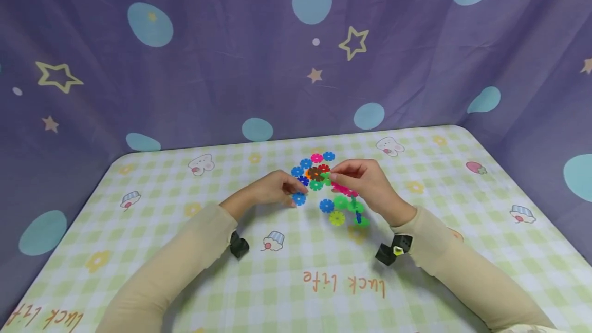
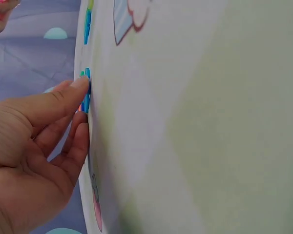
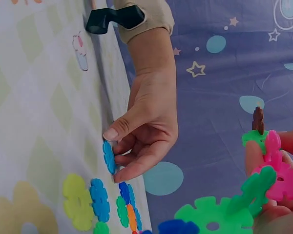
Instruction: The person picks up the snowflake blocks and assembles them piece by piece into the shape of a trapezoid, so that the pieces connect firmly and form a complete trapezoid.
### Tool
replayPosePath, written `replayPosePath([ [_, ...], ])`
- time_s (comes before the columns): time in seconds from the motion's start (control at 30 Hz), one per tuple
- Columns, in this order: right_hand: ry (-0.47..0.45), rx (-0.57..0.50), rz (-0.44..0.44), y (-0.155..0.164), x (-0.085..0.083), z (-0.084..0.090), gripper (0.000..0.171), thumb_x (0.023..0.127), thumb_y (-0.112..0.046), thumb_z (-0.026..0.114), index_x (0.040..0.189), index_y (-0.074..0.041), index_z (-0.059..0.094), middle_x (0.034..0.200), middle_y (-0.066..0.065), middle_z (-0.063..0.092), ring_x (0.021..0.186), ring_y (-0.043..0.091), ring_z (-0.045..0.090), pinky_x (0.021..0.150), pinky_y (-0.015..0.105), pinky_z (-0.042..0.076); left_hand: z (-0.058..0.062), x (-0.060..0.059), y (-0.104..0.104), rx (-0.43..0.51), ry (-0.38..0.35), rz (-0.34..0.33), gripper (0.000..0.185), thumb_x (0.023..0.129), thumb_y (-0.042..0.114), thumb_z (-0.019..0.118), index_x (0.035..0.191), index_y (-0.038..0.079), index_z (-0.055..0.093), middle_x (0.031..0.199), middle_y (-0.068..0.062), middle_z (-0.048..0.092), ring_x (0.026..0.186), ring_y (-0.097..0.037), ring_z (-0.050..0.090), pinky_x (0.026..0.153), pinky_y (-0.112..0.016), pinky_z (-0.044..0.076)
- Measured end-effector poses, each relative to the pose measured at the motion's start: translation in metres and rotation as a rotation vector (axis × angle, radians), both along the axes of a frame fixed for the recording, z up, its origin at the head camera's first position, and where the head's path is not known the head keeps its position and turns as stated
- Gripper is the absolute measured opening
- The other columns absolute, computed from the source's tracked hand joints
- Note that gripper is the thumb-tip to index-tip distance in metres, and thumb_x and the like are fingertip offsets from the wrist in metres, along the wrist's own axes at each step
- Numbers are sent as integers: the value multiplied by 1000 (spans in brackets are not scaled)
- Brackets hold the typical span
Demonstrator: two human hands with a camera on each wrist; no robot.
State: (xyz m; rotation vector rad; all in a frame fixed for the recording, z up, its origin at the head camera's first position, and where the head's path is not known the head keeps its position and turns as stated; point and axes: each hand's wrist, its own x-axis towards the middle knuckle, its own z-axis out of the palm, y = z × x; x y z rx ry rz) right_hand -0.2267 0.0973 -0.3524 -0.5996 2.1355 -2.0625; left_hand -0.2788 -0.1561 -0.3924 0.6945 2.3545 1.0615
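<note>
Checked cloth covers the surface (image 1: 185,271) where the left hand (image 1: 273,189) pinches a loose blue disc (image 1: 299,199), seemingly lifting it toward the joined cluster (image 3: 244,204) in the right hand's (image 1: 370,184) closed grip.

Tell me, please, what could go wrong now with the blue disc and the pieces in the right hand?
1. The left hand pinches the blue disc only by its edge, flat on the cloth; it may slip away.
2. The right hand holds a joined cluster of pink and green discs by a few fingertips; a push could snap pieces apart.
3. Loose discs lie under the right wrist; the sleeve may scatter them.
</note>
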Motion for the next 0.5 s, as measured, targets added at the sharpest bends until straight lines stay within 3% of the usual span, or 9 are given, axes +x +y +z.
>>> replayPosePath([
  [0.5,3,62,32,1,-1,-5,18,84,-5,69,97,7,68,81,-1,69,67,13,63,62,25,53,1,3,-3,-43,72,11,34,75,-2,77,107,7,71,103,-2,69,87,-13,59,76,-25,50],
])
